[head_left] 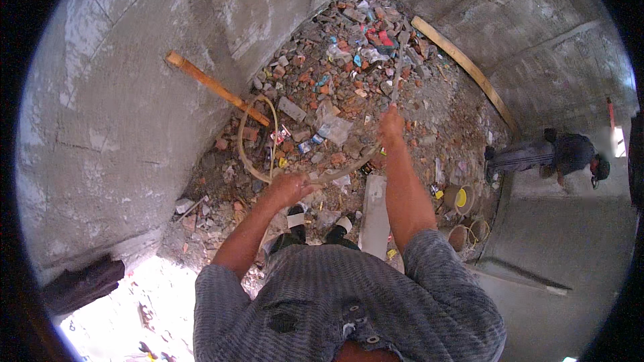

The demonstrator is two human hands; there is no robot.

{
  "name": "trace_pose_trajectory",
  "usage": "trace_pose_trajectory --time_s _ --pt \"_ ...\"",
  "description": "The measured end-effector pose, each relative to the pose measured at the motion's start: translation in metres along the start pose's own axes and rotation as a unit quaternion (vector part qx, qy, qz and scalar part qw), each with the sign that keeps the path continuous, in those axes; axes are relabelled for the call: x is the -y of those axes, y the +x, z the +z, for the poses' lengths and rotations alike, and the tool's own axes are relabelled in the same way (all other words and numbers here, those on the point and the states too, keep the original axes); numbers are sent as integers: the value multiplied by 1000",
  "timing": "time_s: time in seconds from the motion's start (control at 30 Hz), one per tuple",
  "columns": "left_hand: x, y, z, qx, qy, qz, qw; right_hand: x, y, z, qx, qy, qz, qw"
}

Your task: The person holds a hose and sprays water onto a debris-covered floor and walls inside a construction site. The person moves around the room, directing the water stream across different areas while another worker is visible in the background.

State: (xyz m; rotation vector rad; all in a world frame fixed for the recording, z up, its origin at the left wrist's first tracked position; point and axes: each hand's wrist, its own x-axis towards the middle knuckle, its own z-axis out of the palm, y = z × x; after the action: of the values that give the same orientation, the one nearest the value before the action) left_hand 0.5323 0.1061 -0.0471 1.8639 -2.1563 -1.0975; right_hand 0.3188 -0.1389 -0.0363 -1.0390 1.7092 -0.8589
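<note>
A pale yellowish hose (pixel 349 170) runs between my two hands, both closed around it. My left hand (pixel 292 189) grips it low in front of my body, and from there the hose bends into a large loop to the left. Farther forward and to the right, my right hand (pixel 391 126) is wrapped round the hose. A greyish stretch of it points away beyond that fist, over the rubble (pixel 349 90). Under the hose lie broken bricks, stones and plastic scraps. My fingers hide the hose where they grip.
A wooden plank (pixel 218 88) leans at the left wall; a longer board (pixel 466 67) lies along the right wall. Another person (pixel 560 154) stands at the right. Buckets (pixel 464 199) stand near my right side, and a flat grey slab (pixel 374 218) lies by my feet.
</note>
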Motion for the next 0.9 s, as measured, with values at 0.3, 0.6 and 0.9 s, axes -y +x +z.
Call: trace_pose_trajectory --time_s 0.3,0.6,0.9 --pt "-56 -23 34 -20 -32 -4 999 -94 58 -32 -82 -187 -19 979" --pt "-73 -23 35 2 -47 -34 998 -116 54 -44 -23 -99 -136 985" --pt "-123 7 48 19 -39 -50 998 -106 80 -84 -22 -149 -144 978"
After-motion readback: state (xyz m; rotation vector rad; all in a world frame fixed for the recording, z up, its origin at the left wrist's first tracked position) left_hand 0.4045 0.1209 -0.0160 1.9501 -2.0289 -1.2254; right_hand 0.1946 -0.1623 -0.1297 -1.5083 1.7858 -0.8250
